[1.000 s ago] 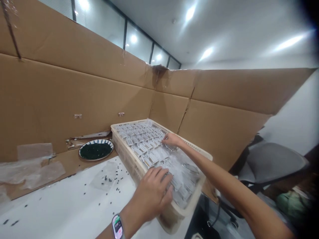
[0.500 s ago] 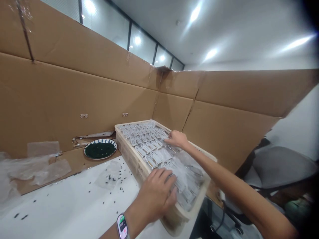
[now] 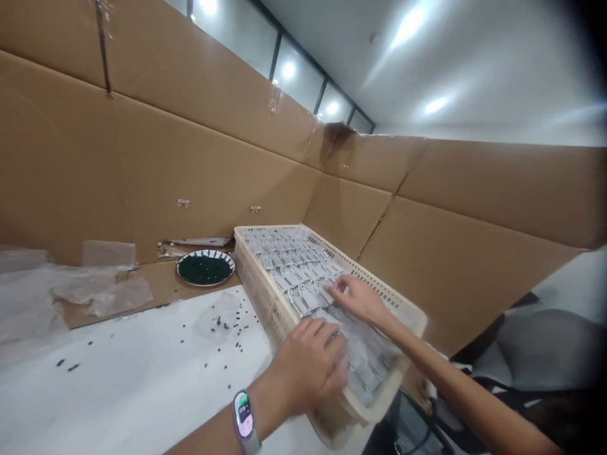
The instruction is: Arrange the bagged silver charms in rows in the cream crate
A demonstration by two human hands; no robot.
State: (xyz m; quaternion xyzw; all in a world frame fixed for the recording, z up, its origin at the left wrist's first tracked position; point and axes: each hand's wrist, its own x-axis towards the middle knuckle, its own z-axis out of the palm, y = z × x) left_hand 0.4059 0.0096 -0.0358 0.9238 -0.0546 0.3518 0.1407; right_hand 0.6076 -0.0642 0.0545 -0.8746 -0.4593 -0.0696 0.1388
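Observation:
A cream plastic basket [image 3: 256,284] stands on the white table, holding rows of small flat pale parts [image 3: 303,275] with metallic edges. Clear plastic film [image 3: 365,354] covers the contents at its near end. My left hand [image 3: 308,363], with a smart band [image 3: 244,414] on its wrist, rests over the basket's near left edge. Its fingers are curled down, and whatever lies under them is hidden. Over the middle rows hovers my right hand [image 3: 360,300], thumb and forefinger pinched together low at the parts. Anything between those fingertips is too small to make out.
Left of the basket, a patterned plate [image 3: 206,268] holds many dark green bits. Small black pieces [image 3: 227,325] are scattered over the white table [image 3: 142,385]. Plastic sheets [image 3: 95,284] lie at the left. Cardboard walls [image 3: 227,151] rise behind; a grey chair [image 3: 545,347] stands right.
My right hand has come nearer along the basket, from the farther right rows to the middle ones. My left hand stays at the near left edge. The view has shifted slightly.

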